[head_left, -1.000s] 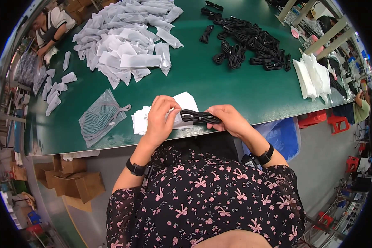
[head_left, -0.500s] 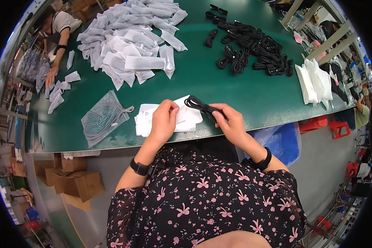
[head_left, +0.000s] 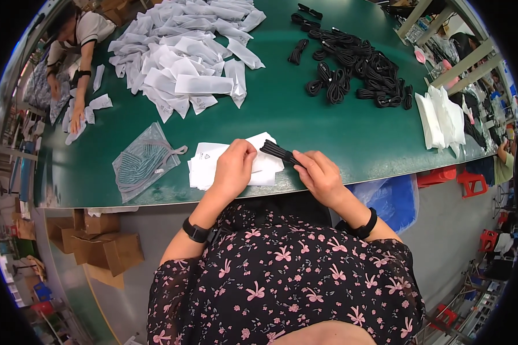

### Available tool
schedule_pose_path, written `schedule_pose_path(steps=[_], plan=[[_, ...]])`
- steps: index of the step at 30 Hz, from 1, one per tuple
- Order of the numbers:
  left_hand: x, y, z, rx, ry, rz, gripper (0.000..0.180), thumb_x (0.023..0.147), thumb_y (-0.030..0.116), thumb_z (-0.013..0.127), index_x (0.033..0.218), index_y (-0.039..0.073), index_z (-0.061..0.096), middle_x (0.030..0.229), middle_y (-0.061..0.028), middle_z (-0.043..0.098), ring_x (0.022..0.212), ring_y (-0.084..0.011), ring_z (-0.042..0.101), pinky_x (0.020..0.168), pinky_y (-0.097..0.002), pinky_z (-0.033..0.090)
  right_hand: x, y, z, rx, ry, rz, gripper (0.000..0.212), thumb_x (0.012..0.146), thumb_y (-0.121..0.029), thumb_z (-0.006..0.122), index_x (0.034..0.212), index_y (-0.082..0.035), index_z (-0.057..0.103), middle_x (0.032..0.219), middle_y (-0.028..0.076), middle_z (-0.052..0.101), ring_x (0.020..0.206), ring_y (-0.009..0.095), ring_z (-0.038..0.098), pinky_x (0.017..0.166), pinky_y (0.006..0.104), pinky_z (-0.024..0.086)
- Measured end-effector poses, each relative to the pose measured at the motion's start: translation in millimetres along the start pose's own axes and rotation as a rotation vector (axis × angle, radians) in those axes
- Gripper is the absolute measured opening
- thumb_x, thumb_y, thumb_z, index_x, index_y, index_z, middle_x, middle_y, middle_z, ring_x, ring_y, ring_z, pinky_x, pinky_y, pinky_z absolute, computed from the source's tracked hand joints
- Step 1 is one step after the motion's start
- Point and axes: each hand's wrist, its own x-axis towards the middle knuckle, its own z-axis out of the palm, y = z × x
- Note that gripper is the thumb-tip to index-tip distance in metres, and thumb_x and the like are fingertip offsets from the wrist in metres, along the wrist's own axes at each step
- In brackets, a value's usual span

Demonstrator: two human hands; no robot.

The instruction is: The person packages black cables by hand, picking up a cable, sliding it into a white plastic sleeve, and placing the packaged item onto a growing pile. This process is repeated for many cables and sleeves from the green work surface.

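Observation:
My right hand (head_left: 318, 174) grips a coiled black cable (head_left: 279, 151) by one end, its fingers wrapped round the tied bundle. The free looped end points left, over the upper right of a stack of flat white bags (head_left: 210, 167). My left hand (head_left: 234, 168) rests over that stack with thumb and fingertips pinched together, apparently on the edge of a top white bag (head_left: 260, 141); the fingers partly hide the pinch. The cable's tip is close to this bag's upper edge.
A heap of filled white bags (head_left: 178, 63) lies far left, coiled black cables (head_left: 357, 63) far right. A clear bag with striped cloth (head_left: 144, 164) is left of the stack. White packs (head_left: 440, 118) lie right. A co-worker's hand (head_left: 77, 115) reaches among bags at left.
The cable bundle has turned from showing its broad loop to nearly edge-on. My left hand has shifted slightly right. The co-worker's hand has moved over the small white bags at left.

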Motion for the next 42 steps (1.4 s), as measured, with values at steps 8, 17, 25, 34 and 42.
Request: schedule_pose_path(steps=[8,17,25,34,42], plan=[[1.4,-2.5,-2.0,-0.236,-0.018,-0.228,0.005,0.090,0.004,0.062,0.091,-0.001,0.060,0.078,-0.0055,0.061,0.068,-0.0119,0.054,0.064,-0.0261,0.046,-2.1,-0.6,1.8,0.037,-0.097,-0.099,0.039,0.077,0.000,0.073,0.115,0.000,0.064,0.099,0.014,0.061,0.079,0.028,0.061,0.065,0.0367,0.052],[6.1,9.1,-13.4,-0.045,-0.125,0.035,0.004,0.087,0.001,0.062,0.089,0.000,0.059,0.086,-0.0088,0.062,0.073,-0.0179,0.056,0.066,-0.0296,0.046,9.3,9.5,4.8,0.115,-0.082,-0.048,0.035,0.077,-0.001,0.074,0.111,-0.004,0.068,0.100,0.013,0.062,0.080,0.025,0.061,0.067,0.0344,0.051],[33.0,24.3,-24.1,-0.008,-0.004,0.327,0.007,0.086,0.000,0.061,0.084,0.001,0.054,0.096,-0.0094,0.064,0.080,-0.0184,0.055,0.067,-0.0299,0.045,34.2,-2.1,11.5,0.416,-0.135,0.506,0.024,0.080,-0.003,0.075,0.103,-0.003,0.070,0.089,0.009,0.063,0.075,0.013,0.060,0.065,0.0270,0.050],[71.7,28.2,-55.5,-0.481,-0.057,-0.016,0.008,0.092,0.009,0.060,0.093,0.000,0.059,0.095,-0.0024,0.063,0.075,-0.0090,0.052,0.067,-0.0232,0.042,78.3,-5.2,10.8,0.480,0.106,0.237,0.036,0.080,-0.001,0.073,0.114,-0.004,0.063,0.103,0.010,0.060,0.075,0.015,0.059,0.065,0.0256,0.050],[119.0,-4.1,-126.5,-0.294,0.533,0.002,0.025,0.090,0.015,0.065,0.111,0.001,0.062,0.106,-0.0083,0.063,0.087,-0.0128,0.059,0.075,-0.0277,0.048,84.2,110.6,-10.5,-0.505,0.023,0.248,0.039,0.085,-0.021,0.071,0.120,-0.010,0.060,0.113,0.018,0.055,0.093,0.037,0.061,0.079,0.0433,0.053]])
